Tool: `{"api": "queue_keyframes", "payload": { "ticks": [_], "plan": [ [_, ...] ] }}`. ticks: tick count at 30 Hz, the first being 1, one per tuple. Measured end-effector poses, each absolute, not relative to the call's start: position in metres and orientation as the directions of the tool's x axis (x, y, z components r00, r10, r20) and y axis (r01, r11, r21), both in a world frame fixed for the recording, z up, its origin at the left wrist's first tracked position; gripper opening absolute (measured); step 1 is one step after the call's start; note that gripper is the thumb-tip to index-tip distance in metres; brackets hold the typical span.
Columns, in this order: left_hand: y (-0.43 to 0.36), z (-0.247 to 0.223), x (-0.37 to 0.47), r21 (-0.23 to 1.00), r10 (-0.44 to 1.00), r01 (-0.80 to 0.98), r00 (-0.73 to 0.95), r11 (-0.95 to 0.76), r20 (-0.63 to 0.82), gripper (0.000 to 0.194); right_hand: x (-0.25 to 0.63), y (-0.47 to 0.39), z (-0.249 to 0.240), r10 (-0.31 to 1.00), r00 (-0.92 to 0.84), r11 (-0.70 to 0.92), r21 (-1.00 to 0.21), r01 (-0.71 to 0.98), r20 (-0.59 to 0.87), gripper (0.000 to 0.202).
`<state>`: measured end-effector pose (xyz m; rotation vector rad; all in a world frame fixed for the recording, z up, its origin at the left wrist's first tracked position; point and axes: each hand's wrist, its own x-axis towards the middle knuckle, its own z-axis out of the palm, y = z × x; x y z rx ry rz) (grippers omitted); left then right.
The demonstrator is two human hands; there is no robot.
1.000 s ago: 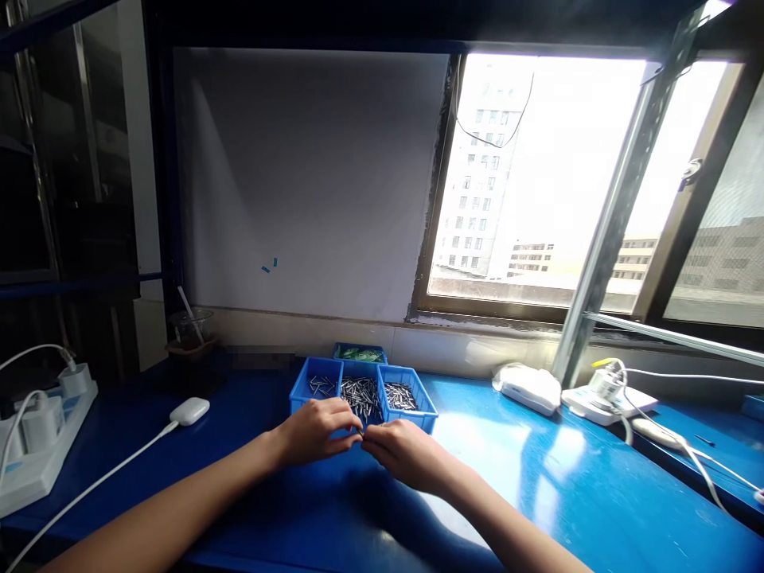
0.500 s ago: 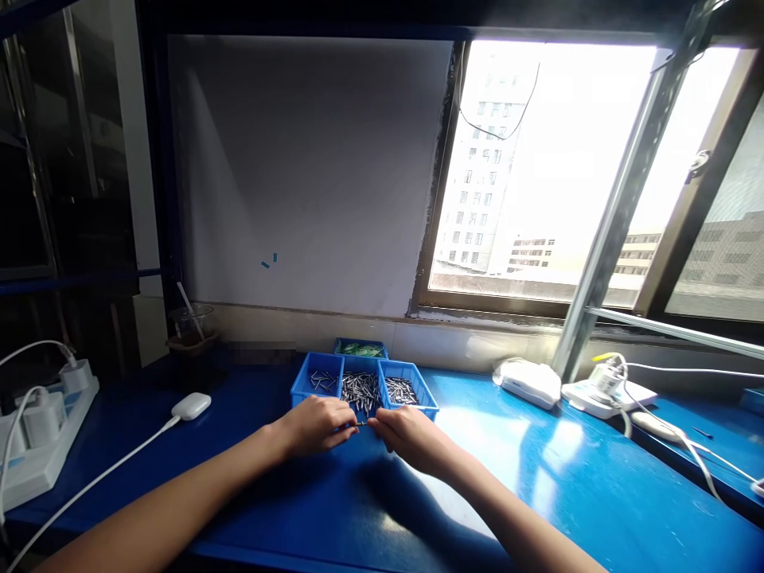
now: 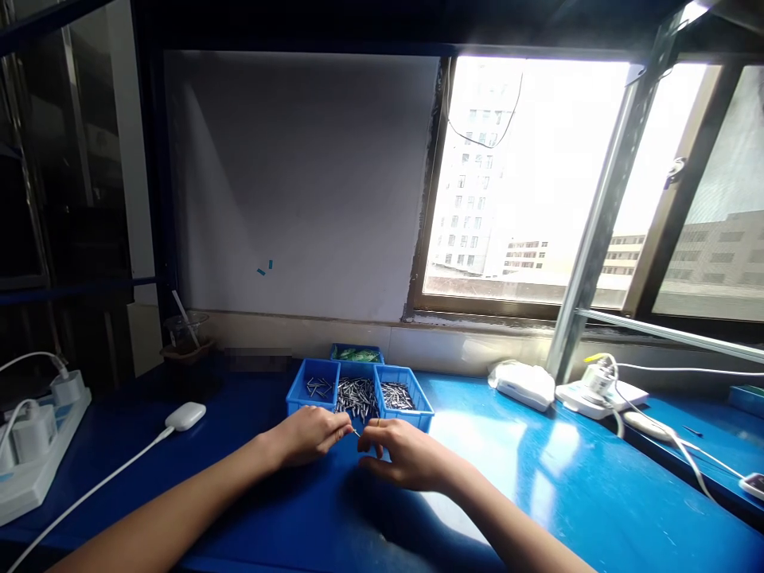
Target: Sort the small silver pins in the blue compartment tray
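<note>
My left hand (image 3: 313, 435) is closed just in front of the blue bins, pinching a small thin metal piece (image 3: 356, 433) whose end points toward the right hand. Facing it, my right hand (image 3: 403, 452) has its fingers curved and apart, with the fingertips close to that piece. Behind the hands stand a left blue bin (image 3: 297, 391) with a few metal pieces, a middle heap of metal pieces (image 3: 356, 396), and a right blue bin (image 3: 422, 400) holding many short ones.
A small blue bin (image 3: 335, 352) with green items is behind. White cable and charger (image 3: 185, 416) lie left, near a power strip (image 3: 36, 469) and a cup (image 3: 188, 330). A white packet (image 3: 522, 385) and another power strip (image 3: 600, 397) are at right.
My right hand's fingers have opened from a pinch and shifted slightly lower. The left hand keeps its grip. The whole view has shifted slightly.
</note>
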<state>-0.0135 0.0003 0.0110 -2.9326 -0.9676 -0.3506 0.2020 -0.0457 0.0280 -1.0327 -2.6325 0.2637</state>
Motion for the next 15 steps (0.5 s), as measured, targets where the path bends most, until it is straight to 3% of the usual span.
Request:
{"api": "queue_keyframes", "payload": {
  "ticks": [4, 6, 9, 12, 14, 15],
  "plan": [
    [0.003, 0.011, -0.013, 0.072, 0.635, 0.64, 0.731, -0.765, 0.248, 0.036, 0.201, -0.042, 0.024, 0.663, -0.712, 0.741, -0.338, 0.581, 0.23, 0.02],
    [0.001, 0.014, -0.013, 0.058, 0.649, 0.655, 0.728, -0.754, 0.219, 0.039, 0.201, -0.039, 0.025, 0.711, -0.648, 0.697, -0.393, 0.6, 0.271, 0.02],
    [-0.003, 0.019, -0.014, 0.016, 0.631, 0.636, 0.762, -0.771, 0.146, 0.039, 0.202, -0.032, 0.028, 0.849, -0.404, 0.528, -0.571, 0.629, 0.34, 0.025],
    [-0.005, 0.019, -0.014, -0.013, 0.608, 0.614, 0.785, -0.79, 0.114, 0.033, 0.202, -0.029, 0.028, 0.942, -0.238, 0.332, -0.767, 0.549, 0.238, 0.05],
    [-0.006, 0.018, -0.014, -0.015, 0.607, 0.611, 0.788, -0.791, 0.109, 0.03, 0.201, -0.03, 0.023, 0.945, -0.272, 0.308, -0.762, 0.57, 0.179, 0.059],
    [-0.006, 0.018, -0.013, -0.014, 0.61, 0.615, 0.785, -0.789, 0.109, 0.029, 0.199, -0.031, 0.02, 0.929, -0.322, 0.354, -0.701, 0.619, 0.184, 0.056]
  ]
}}
